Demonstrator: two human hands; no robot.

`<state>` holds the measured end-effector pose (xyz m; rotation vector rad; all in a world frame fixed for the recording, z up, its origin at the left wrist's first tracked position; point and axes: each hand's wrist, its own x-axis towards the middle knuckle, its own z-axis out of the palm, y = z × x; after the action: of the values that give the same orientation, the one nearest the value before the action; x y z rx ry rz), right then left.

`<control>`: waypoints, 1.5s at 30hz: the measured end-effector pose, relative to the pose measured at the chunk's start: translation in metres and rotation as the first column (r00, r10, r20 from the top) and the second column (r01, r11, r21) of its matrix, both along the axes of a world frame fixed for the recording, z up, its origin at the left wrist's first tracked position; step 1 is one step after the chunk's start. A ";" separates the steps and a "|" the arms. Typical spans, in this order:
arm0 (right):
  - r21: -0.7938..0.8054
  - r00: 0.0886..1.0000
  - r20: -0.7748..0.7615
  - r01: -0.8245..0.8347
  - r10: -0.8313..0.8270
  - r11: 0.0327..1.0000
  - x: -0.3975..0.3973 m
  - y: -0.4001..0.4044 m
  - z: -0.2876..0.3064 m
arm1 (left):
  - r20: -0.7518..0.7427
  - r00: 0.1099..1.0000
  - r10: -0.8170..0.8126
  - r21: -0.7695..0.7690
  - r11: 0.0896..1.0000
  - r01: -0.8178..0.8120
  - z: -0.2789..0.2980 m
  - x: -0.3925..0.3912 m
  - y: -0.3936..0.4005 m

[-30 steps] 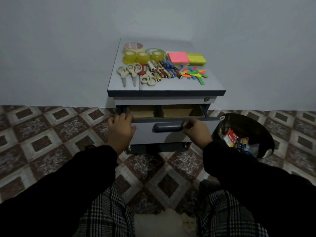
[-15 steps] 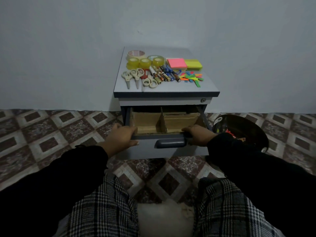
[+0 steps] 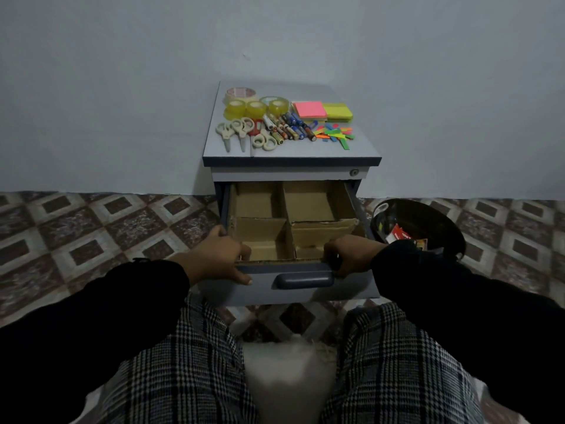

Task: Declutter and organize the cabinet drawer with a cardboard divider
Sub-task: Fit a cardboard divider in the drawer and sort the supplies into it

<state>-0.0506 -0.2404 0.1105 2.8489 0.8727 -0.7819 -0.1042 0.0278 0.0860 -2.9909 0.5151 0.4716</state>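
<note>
The grey cabinet's top drawer stands pulled far out toward me. Inside it a brown cardboard divider forms several compartments, all bare. My left hand grips the drawer's front edge at the left. My right hand grips the same edge at the right, beside the dark handle. On the cabinet top lie rolls of tape, scissors, batteries, pink and yellow sticky notes and coloured paper flags.
A black bin holding discarded packets stands on the tiled floor right of the cabinet. A white wall rises behind. My knees in checked trousers and a white cushion lie below the drawer.
The drawer has slid from nearly closed to far out toward me, with both hands gripping its front edge. More divider compartments have come into sight.
</note>
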 end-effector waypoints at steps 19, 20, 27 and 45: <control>-0.017 0.982 -0.137 -0.133 0.130 0.991 -0.042 -0.004 0.006 | 0.062 0.945 -0.321 0.017 0.947 0.321 -0.004 -0.032 0.005; -0.015 0.982 -0.138 -0.130 0.127 0.991 -0.042 -0.004 0.006 | 0.065 0.946 -0.319 0.003 0.948 0.319 -0.003 -0.033 0.005; -0.013 0.975 -0.185 -0.131 0.126 0.991 -0.039 -0.001 0.006 | 0.023 0.957 -0.288 -0.018 0.957 0.288 -0.006 -0.030 0.008; -0.054 0.899 -0.427 0.082 -0.097 0.995 -0.008 0.014 0.018 | -0.181 0.981 -0.071 -0.290 0.957 0.015 0.000 -0.018 0.004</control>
<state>-0.0583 -0.2267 0.1284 2.7431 0.7542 -1.4612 -0.1223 0.0321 0.0855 -3.2182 0.7215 0.7439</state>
